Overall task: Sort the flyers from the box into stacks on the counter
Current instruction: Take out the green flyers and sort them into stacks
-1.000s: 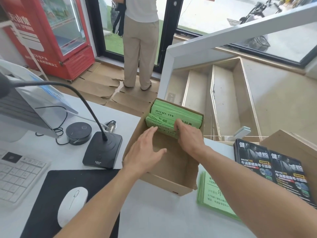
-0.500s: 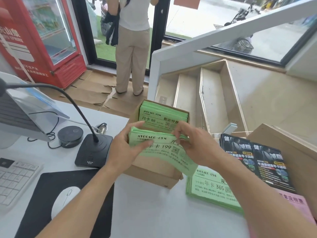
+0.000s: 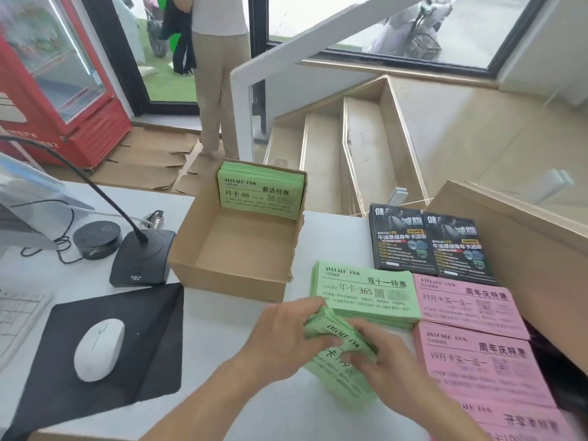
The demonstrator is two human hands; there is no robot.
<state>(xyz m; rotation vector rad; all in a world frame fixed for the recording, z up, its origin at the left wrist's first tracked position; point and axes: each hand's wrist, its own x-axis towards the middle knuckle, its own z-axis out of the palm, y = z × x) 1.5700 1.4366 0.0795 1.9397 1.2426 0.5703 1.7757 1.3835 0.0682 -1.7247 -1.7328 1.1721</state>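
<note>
Both hands hold a bundle of green flyers low over the white counter, just in front of the box. My left hand grips its left end and my right hand grips its right side. The open cardboard box stands behind, with one more batch of green flyers upright against its far wall. A flat green stack lies right of the box. Pink stacks and two black flyer stacks lie further right.
Left of the box stand a black microphone base, a round black puck, a white mouse on a black mat and a keyboard edge. A large cardboard box sits at the right. Stairs drop behind the counter; a person stands by the door.
The green bundle was pulled out of the box and brought down toward me, now low over the counter in front of the green stack. Both hands came with it.
</note>
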